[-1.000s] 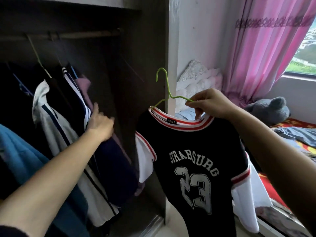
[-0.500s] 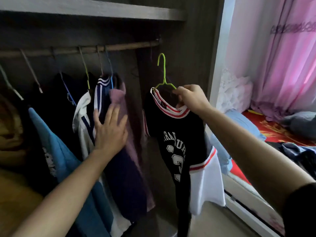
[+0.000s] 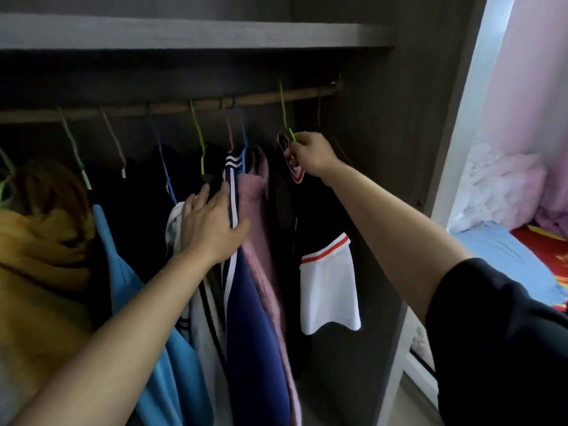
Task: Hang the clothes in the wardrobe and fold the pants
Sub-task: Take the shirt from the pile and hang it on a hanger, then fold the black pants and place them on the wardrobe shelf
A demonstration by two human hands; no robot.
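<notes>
A black jersey (image 3: 310,216) with white sleeves and a red-striped collar hangs edge-on at the right end of the wardrobe. Its green wire hanger (image 3: 284,113) has its hook at the wooden rail (image 3: 172,106). My right hand (image 3: 310,155) grips the hanger's shoulder and the collar. My left hand (image 3: 212,226) lies flat with straight fingers against the navy striped garment (image 3: 246,302) and pink garment (image 3: 261,229), pressing them leftwards.
Several garments on coloured hangers fill the rail: a blue top (image 3: 123,272), a mustard one (image 3: 37,256), dark ones between. A shelf (image 3: 184,33) runs above. The wardrobe side panel (image 3: 399,149) stands right of the jersey. A bed (image 3: 507,256) and pink curtain (image 3: 538,87) lie beyond.
My right hand has carried the jersey up and into the wardrobe, bringing the green hook to the rail. My left hand stayed pressed on the hanging clothes, holding them left.
</notes>
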